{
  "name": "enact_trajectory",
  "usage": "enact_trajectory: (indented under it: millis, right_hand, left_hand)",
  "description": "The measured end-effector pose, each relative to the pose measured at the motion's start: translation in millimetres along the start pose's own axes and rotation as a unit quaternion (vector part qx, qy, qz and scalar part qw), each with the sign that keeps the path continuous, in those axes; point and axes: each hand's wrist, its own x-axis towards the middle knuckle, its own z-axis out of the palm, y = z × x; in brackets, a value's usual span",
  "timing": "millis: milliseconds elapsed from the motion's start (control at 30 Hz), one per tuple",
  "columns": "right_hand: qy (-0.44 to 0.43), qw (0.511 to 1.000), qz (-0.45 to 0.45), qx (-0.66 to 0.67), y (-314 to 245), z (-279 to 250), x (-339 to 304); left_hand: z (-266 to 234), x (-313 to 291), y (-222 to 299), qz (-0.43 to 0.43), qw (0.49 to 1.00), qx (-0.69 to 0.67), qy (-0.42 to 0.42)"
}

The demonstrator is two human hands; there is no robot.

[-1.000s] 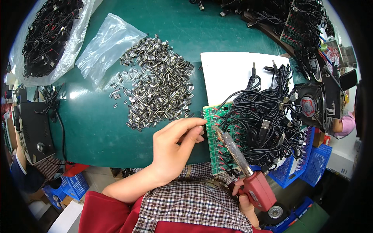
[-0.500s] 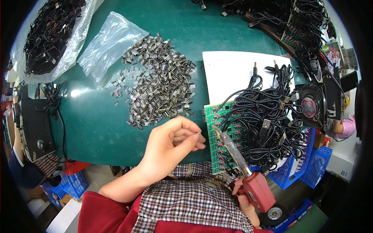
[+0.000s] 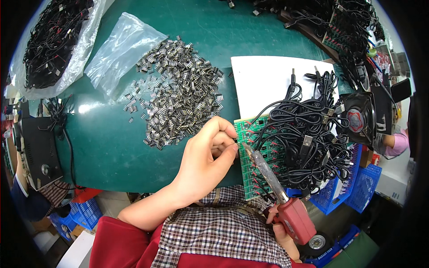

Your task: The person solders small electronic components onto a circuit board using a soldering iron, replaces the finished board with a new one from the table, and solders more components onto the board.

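Observation:
My left hand (image 3: 210,156) is closed in a pinch at the left edge of a green circuit board (image 3: 247,176). A small pin header sits between its thumb and index finger, mostly hidden by the fingertips. My right hand (image 3: 282,232) grips a red soldering gun (image 3: 296,221), whose metal tip points up and left to the board edge, close by the left fingertips. Black USB cables (image 3: 308,120) lie bundled over the board's right side, with short red wires along the board. Left of the board spreads a heap of small black pin headers (image 3: 183,98).
A white sheet (image 3: 254,85) lies under the board. Clear plastic film (image 3: 125,49) and a bag of black cables (image 3: 53,44) are at the far left. A black control box (image 3: 42,147) stands left, a fan (image 3: 357,120) right. Blue crates (image 3: 362,192) stand below right.
My left hand has moved up and slightly right, bringing the pinched pin header to the board's edge by the soldering tip. My right hand and the soldering gun stay nearly still.

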Motion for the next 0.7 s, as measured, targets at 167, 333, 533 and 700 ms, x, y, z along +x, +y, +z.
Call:
enact_trajectory:
  millis: [167, 333, 533, 700]
  right_hand:
    - [0.007, 1.000, -0.019, 0.012, -7, 1, 9]
    - [-0.042, 0.998, -0.038, 0.015, -18, -3, 21]
    - [0.029, 0.998, 0.012, 0.056, -28, 0, 23]
    - [-0.053, 0.995, -0.085, -0.002, -26, -7, 39]
  left_hand:
    - [1, 0, -2, 0.007, 1.000, 0.000, 0.001]
    - [1, 0, -2, 0.003, 1.000, 0.014, 0.008]
    - [4, 2, -7, 0.034, 0.999, -0.013, 0.039]
    - [6, 1, -10, 0.044, 0.998, 0.000, 0.049]
